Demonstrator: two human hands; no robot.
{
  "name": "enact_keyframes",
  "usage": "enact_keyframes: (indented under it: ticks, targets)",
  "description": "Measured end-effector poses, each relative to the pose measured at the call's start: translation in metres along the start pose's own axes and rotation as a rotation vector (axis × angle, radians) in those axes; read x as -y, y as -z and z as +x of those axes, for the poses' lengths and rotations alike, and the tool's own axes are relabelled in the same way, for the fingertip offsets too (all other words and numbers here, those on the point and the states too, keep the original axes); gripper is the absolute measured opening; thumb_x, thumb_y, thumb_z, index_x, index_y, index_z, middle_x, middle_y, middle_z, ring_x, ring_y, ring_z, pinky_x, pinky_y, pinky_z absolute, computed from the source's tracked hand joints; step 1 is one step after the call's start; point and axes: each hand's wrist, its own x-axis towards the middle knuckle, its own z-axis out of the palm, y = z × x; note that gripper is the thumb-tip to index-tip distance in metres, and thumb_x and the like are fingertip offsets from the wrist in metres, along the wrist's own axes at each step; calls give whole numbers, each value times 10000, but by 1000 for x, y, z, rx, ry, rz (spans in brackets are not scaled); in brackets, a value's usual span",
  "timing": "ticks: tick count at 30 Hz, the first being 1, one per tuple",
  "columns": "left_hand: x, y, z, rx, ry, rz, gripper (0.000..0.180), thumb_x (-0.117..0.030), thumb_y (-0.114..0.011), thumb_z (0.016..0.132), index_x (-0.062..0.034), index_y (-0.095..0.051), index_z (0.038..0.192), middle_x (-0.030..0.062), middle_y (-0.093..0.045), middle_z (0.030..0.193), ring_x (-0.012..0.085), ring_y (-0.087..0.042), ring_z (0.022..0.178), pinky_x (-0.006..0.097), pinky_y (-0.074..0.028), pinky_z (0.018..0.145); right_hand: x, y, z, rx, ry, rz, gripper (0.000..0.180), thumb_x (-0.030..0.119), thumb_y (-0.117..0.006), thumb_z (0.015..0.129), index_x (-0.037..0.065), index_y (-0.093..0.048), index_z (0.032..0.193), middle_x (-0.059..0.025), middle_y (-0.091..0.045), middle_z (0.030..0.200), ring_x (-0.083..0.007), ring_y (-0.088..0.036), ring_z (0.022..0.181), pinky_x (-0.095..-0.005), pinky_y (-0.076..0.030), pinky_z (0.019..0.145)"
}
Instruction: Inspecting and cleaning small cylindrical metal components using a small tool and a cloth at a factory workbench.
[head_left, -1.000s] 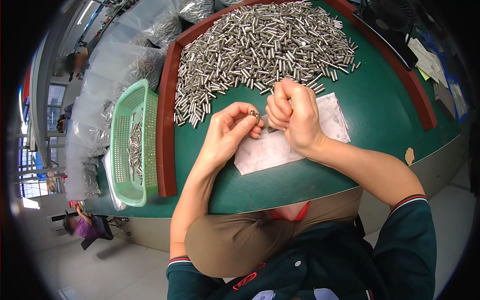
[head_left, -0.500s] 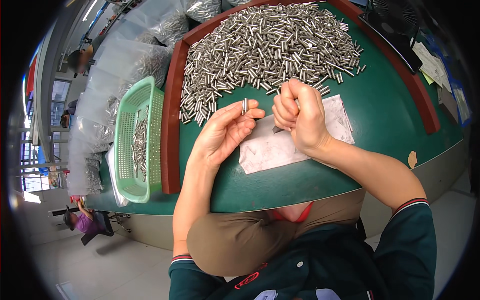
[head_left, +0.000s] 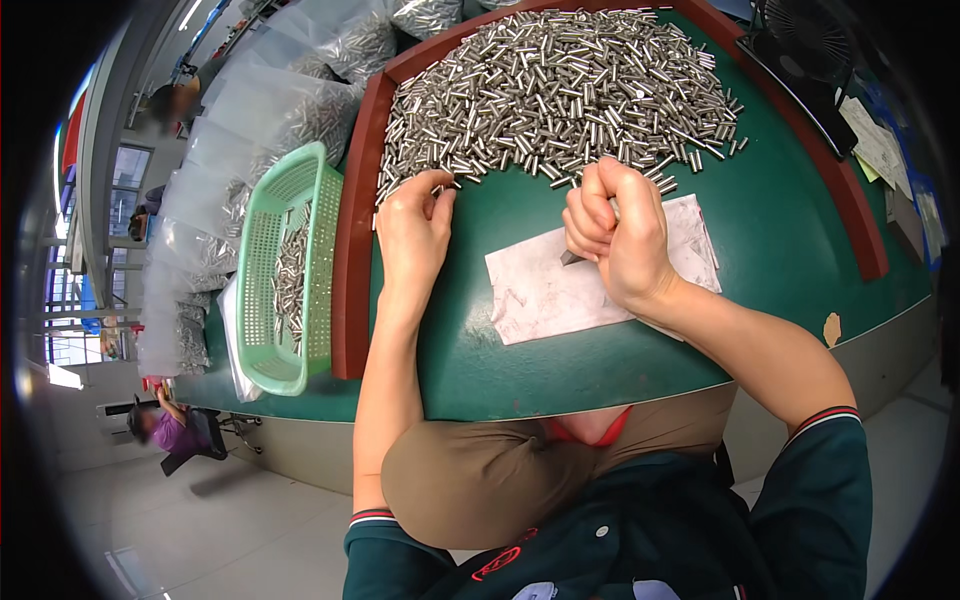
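Observation:
A broad pile of short metal pins [head_left: 560, 90] covers the far part of the green table. My left hand [head_left: 412, 230] is at the pile's near left edge, back upward. Its fingers curl down among the pins, and whatever lies between the fingertips is hidden. My right hand [head_left: 622, 235] makes a fist above a smudged white cloth [head_left: 545, 290]. It grips a small tool whose dark, flat tip [head_left: 571, 257] pokes out below the fingers; the fist covers the remainder.
A green plastic basket [head_left: 257, 300] with some pins stands left of the red-brown wooden rail [head_left: 354, 290]. Clear bags of pins [head_left: 300, 125] line the far left. A black fan [head_left: 805, 35] and papers [head_left: 872, 138] lie beyond the right rail. Another person [head_left: 175, 430] sits far left.
My left hand has moved away from the right fist to the pile's left edge and turned back-up. The pin it held upright no longer shows. My right fist stays over the cloth.

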Motion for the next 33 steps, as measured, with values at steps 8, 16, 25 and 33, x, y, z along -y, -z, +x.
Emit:
enact_keyframes:
  ticks: [8, 16, 25, 33]
  targets:
    - [4, -5, 2, 17, -213, 72, 132, -19, -553, 721, -8, -594, 845, 154, -570, 729, 327, -553, 648, 393, -437, 593, 1, -1, 0, -2, -5, 0, 348, 214, -290, 853, 105, -256, 524, 15, -217, 424, -73, -157, 380, -234, -161, 371]
    - [2, -2, 2, 10, -188, 83, 153, 3, -522, 719, 0, -591, 855, 162, -563, 729, 333, -552, 646, 398, -436, 584, 0, -1, 0, -5, 12, 44, 364, 205, -339, 840, 107, -255, 499, 37, -231, 434, -56, -178, 373, -229, -161, 359]
    - [4, 2, 6, 109, -209, 124, 72, -26, -559, 721, 3, -576, 785, 162, -569, 723, 343, -553, 663, 403, -436, 599, 1, -1, 0, 9, 8, -5, 331, 204, -298, 848, 101, -260, 536, 13, -224, 429, -71, -164, 381, -230, -162, 370]
    - [-26, -6, -12, 292, -114, -251, 70, -42, -602, 719, 2, -601, 773, 108, -561, 655, 191, -522, 539, 291, -413, 524, 0, 0, 1, 8, -5, 11, 351, 216, -290, 863, 100, -266, 533, 12, -231, 428, -72, -171, 378, -230, -173, 372]
